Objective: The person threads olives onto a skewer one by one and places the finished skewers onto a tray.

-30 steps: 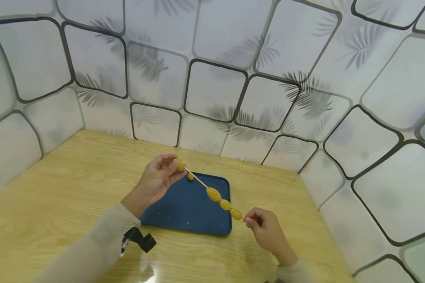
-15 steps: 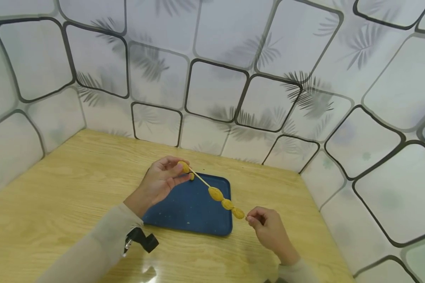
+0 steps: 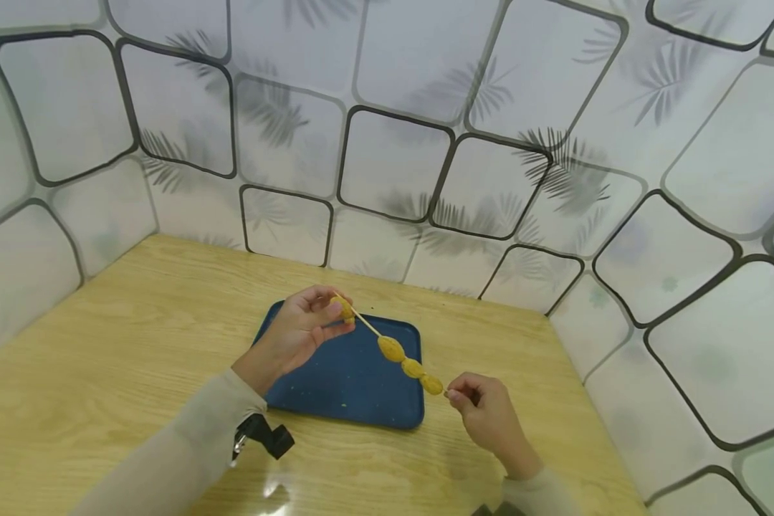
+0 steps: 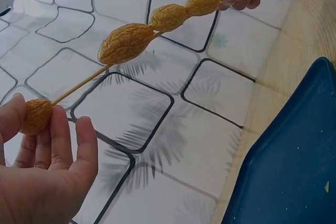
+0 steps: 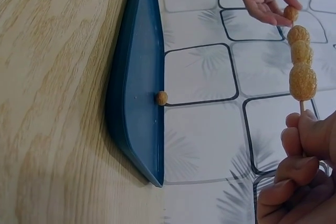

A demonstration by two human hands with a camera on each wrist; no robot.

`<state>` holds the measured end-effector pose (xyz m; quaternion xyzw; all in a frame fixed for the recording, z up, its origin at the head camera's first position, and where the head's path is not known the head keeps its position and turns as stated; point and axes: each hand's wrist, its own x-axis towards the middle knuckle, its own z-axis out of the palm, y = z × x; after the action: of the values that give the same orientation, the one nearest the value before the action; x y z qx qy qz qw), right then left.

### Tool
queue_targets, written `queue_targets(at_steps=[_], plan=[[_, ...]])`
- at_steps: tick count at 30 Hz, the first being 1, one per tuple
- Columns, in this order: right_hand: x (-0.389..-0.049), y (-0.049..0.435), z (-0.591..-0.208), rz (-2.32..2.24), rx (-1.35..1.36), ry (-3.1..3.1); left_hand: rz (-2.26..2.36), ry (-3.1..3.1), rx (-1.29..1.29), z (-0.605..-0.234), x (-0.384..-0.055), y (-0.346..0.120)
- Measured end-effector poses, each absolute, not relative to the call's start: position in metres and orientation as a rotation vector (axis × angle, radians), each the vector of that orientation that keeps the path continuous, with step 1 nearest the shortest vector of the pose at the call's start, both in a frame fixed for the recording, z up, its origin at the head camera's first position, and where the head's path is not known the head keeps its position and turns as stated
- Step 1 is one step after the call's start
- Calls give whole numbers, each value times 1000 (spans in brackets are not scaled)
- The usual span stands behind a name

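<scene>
A thin wooden skewer carries three wrinkled golden-brown balls, bunched towards its near end. My left hand pinches another such ball between thumb and fingers at the skewer's far end; in the head view the skewer's tip shows just beyond it. My right hand grips the bare near end of the skewer between thumb and curled fingers. Below lies a dark blue tray, with one loose ball by its far edge; in the head view the left fingers partly cover that ball.
The tray rests on a light wood table, with small crumbs on it. Patterned walls rise along the back and the sides. A black wrist mount sits on the left sleeve.
My left hand and its ball have moved right and slightly down, closer to the three balls. The skewer's tip now shows past the pinched ball. My right hand stays nearly in place.
</scene>
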<state>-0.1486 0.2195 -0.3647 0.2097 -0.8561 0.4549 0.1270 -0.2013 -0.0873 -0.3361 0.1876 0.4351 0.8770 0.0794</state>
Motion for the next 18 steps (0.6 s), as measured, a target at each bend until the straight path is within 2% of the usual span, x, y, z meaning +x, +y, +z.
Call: queue_targets(at_steps=[18], plan=[[-150,212,-357,1106,634,-2518,2391,1564,476,-334,-200,-94]])
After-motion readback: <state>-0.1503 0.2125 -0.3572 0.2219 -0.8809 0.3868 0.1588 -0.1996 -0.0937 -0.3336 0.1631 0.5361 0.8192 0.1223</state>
